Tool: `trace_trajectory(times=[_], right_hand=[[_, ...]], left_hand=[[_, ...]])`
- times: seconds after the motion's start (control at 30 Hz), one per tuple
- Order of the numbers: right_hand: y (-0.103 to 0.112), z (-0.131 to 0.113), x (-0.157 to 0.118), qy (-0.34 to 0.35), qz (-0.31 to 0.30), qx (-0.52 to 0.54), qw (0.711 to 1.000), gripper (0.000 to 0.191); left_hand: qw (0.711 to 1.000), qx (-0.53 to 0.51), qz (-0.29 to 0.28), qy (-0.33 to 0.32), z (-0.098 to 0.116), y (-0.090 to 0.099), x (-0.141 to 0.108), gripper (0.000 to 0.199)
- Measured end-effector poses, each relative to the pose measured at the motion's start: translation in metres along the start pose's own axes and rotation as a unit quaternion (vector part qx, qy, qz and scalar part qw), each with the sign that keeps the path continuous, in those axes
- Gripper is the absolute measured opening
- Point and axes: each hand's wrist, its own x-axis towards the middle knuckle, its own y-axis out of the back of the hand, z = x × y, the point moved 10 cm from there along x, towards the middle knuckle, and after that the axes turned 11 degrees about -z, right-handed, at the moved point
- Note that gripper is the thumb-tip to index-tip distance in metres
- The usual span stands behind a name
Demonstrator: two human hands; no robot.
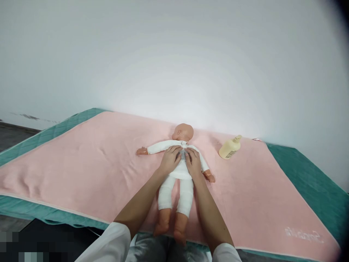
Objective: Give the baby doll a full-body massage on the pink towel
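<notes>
Resting under both hands' fingers [177,154], doll [180,171], chest covered

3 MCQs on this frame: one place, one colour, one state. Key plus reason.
1. Where does the pale yellow plastic bottle lie?
A. right of the doll
B. between its legs
C. on the floor

2. What colour is the towel under the bald plastic baby doll in white clothes?
A. blue
B. pink
C. grey

3. How are the hands placed?
A. both on the doll's chest
B. both lifted clear
C. one on the bottle

Key: A, the bottle lies on its side beyond the doll's arm; B, pink cloth over a green mattress; A, left hand and right hand rest on the torso.
</notes>
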Motion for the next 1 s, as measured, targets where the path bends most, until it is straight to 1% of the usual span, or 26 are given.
trace_trajectory(times=[0.2,0.43,0.7,0.87,1.0], right_hand=[[-0.007,0.003,0.003,0.003,-0.028,0.002,1.0,0.037],[-0.015,0.01,0.006,0.004,-0.051,-0.01,0.999,0.039],[-0.018,0.01,0.011,-0.006,-0.068,-0.01,0.998,0.037],[-0.019,0.013,0.011,-0.007,-0.068,-0.006,0.998,0.037],[-0.017,0.014,0.009,-0.012,-0.057,0.018,0.998,0.037]], left_hand=[[0.998,0.045,-0.02,0.035,-0.003,-0.005,0.001,0.038],[0.998,0.043,-0.033,0.04,-0.005,-0.009,0.004,0.038],[0.995,0.048,-0.06,0.057,-0.01,-0.015,0.006,0.035],[0.995,0.051,-0.062,0.058,-0.01,-0.017,0.006,0.036],[0.997,0.038,-0.054,0.05,-0.01,-0.016,0.005,0.037]])
